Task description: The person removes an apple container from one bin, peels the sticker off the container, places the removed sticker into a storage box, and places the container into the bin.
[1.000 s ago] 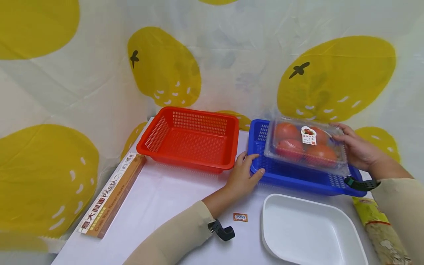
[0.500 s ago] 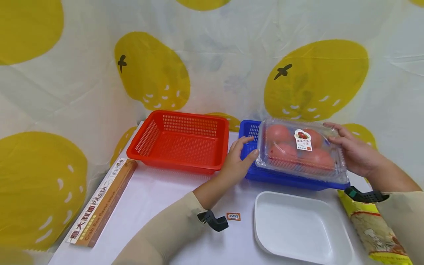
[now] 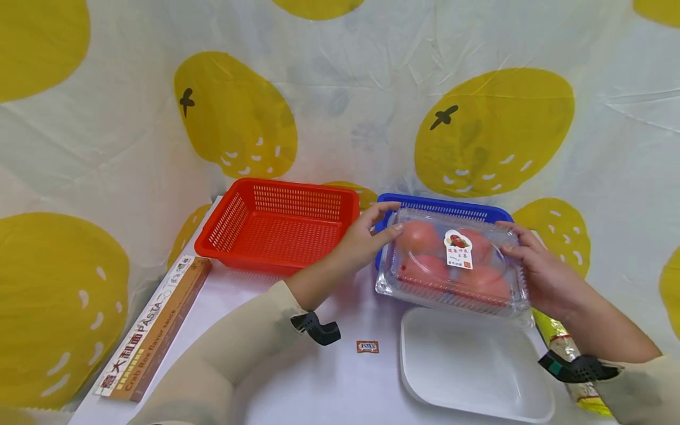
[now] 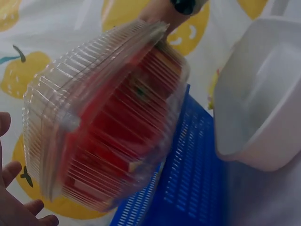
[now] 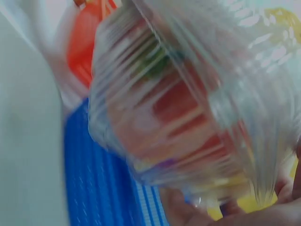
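A clear plastic box of tomatoes (image 3: 457,262), with a white label on its lid, is held up over the blue basket (image 3: 446,205) and the back of the white tub. My right hand (image 3: 549,277) grips its right end, thumb on top and fingers at the far side. At its left end is my left hand (image 3: 366,236), fingers and thumb spread. In the left wrist view those fingers (image 4: 19,207) are relaxed and stand beside the box with a gap. The right wrist view shows fingers (image 5: 183,212) under the ribbed plastic.
A red basket (image 3: 281,236) stands left of the blue one. In front are a white tub (image 3: 473,366) and a small orange packet (image 3: 368,347). A pasta box (image 3: 154,330) lies at the left edge; a yellow bag (image 3: 555,330) lies at right, partly behind the arm.
The box of tomatoes has come out from over the blue basket, toward me and left, carried by my right hand. My left hand has left the basket's rim and risen to the box's left end.
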`<state>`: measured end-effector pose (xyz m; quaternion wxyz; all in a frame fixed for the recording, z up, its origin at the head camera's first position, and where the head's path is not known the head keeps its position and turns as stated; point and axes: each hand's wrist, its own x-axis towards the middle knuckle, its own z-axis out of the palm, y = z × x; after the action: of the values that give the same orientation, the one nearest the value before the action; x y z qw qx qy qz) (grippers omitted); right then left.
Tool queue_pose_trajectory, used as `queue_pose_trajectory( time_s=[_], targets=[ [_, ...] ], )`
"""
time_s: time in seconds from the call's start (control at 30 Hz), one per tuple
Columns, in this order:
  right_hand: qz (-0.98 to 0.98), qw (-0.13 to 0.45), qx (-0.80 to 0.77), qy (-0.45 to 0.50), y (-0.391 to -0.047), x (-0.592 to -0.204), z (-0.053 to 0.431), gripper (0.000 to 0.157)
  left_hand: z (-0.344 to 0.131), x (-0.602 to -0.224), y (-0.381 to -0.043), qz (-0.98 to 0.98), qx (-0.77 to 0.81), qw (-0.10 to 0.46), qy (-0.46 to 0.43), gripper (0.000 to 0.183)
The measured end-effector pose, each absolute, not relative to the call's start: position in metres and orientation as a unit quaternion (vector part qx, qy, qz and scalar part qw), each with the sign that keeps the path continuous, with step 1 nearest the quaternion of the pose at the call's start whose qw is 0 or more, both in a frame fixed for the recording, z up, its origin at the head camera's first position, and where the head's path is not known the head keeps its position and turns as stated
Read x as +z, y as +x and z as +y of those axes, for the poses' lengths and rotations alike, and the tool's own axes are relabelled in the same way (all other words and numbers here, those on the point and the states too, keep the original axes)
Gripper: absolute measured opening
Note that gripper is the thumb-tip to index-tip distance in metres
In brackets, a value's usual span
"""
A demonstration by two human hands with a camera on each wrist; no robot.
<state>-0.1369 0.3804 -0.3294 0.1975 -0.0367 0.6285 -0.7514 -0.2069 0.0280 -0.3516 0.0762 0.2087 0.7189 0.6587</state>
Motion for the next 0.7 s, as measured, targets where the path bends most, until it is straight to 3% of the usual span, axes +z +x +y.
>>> queue_pose_trajectory(
  time_s=[0.33, 0.7],
  targets=[
    [0.635, 0.195, -0.747, 0.002, -0.12, -0.335, 0.341, 0.045, 0.0, -0.343, -0.208, 0.72, 0.647, 0.123, 0.22, 0.051],
    [0.635, 0.207, -0.744, 0.02, -0.106, -0.344, 0.279, 0.049, -0.056, -0.342, -0.196, 0.737, 0.631, 0.123, 0.21, 0.052]
  ],
)
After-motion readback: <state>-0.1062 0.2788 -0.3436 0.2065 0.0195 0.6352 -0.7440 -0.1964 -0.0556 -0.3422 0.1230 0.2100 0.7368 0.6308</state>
